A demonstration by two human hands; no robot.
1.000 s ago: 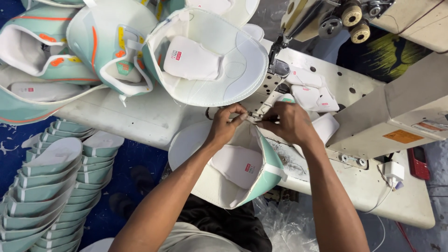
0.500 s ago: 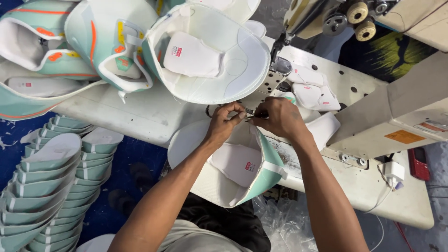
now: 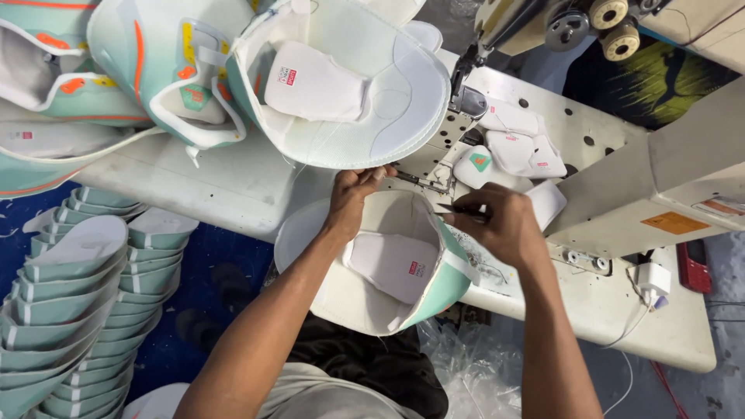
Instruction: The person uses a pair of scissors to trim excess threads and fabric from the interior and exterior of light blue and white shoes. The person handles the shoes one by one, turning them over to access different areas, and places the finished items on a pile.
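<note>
A white and mint-green shoe upper (image 3: 388, 268) lies open in front of me, its padded white tongue with a small red tag facing up. My left hand (image 3: 353, 198) pinches its top edge near the sewing machine's needle area (image 3: 466, 101). My right hand (image 3: 497, 225) grips the upper's right rim and holds a thin dark tool against it. A small pair of metal snips (image 3: 423, 182) lies between the hands on the table.
Finished uppers (image 3: 341, 85) pile at the top left of the white sewing table (image 3: 613, 302). Loose white tongue pieces (image 3: 516, 147) lie by the needle. Stacks of mint-green cut parts (image 3: 77, 295) stand at the left. Thread spools (image 3: 605, 23) sit above.
My hands have drawn apart: the left stays at the upper's top edge, the right has slid down along the right rim. The view has shifted slightly.
</note>
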